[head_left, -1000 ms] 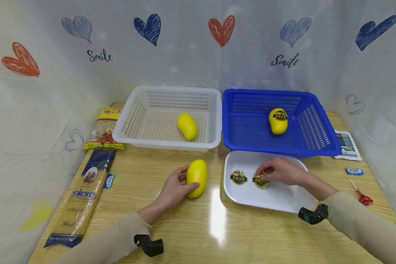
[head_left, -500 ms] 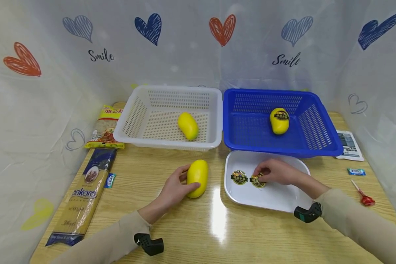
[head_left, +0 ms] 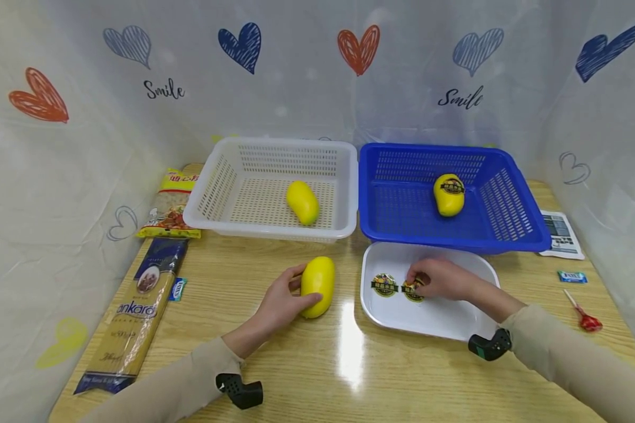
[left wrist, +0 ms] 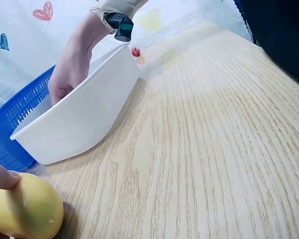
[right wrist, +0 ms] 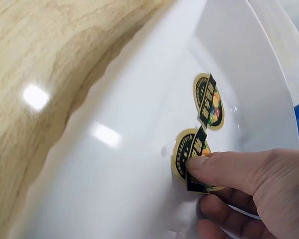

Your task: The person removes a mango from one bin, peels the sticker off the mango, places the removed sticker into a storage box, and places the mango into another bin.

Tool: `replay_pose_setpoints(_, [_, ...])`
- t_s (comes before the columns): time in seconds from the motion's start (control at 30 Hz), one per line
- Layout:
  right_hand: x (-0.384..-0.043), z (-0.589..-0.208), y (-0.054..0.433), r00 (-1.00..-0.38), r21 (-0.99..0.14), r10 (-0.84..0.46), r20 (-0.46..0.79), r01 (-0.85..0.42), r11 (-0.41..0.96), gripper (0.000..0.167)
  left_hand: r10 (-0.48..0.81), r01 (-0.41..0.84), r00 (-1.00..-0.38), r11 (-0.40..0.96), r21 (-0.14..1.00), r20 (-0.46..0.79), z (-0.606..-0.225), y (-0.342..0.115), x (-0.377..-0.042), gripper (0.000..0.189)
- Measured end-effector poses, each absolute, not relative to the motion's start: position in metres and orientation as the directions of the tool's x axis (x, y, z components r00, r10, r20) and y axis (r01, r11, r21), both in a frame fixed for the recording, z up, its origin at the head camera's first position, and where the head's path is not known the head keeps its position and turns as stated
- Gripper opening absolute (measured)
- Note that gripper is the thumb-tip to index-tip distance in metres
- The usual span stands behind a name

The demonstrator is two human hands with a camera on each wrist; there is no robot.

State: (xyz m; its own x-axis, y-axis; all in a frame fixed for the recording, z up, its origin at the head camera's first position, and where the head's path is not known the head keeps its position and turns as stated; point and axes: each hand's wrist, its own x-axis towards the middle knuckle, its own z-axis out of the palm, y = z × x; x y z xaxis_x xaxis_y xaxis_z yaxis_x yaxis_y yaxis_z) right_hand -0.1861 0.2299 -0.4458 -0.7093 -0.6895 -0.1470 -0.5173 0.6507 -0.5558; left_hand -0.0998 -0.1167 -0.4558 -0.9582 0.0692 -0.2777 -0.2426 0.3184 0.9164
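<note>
My left hand (head_left: 280, 302) grips a yellow mango (head_left: 320, 288) on the table, the thumb over its near side; part of that mango (left wrist: 35, 211) also shows in the left wrist view. Inside a white plastic tray (head_left: 455, 322), my right hand (head_left: 447, 279) pinches a round black-and-gold fruit sticker (right wrist: 181, 158) between thumb and fingers. The thumb covers part of its print. A second, matching sticker (right wrist: 203, 92) lies on the tray floor just beside it.
Behind stand a white basket (head_left: 267, 229) holding a mango (head_left: 303, 202) and a blue basket (head_left: 455, 241) holding a stickered mango (head_left: 448, 200). Spaghetti (head_left: 129, 320) and a yellow food bag (head_left: 169, 202) lie left. A lollipop (head_left: 588, 321), small packet (head_left: 572, 277) and white pouch (head_left: 562, 235) lie right.
My right hand has shifted slightly left with its fingers on the sticker, which has moved a little closer to the other one. The left hand and its mango stay in place.
</note>
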Motion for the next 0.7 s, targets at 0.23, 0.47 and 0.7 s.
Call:
replay_pose_setpoints(0.23, [-0.1843, -0.4409, 0.2293, -0.711, -0.512, -0.689, -0.137, -0.545, 0.664, 0.012, 0.074, -0.239, -0.959, 0.313, 0.919, -0.274, -0.4565, -0.1166, -0.099, 0.078])
replay_pose_setpoints(0.47, [-0.185, -0.4408, 0.2281, -0.707, -0.566, -0.681, -0.192, -0.487, 0.665, 0.012, 0.074, -0.24, -0.959, 0.303, 0.922, -0.274, -0.4547, -0.1163, -0.0983, 0.078])
replay_pose_setpoints(0.7, [-0.1872, -0.4472, 0.2275, -0.65, -0.642, -0.744, -0.153, -0.507, 0.575, 0.016, 0.074, -0.24, -0.959, 0.306, 0.921, -0.275, -0.4541, -0.1159, -0.0982, 0.077])
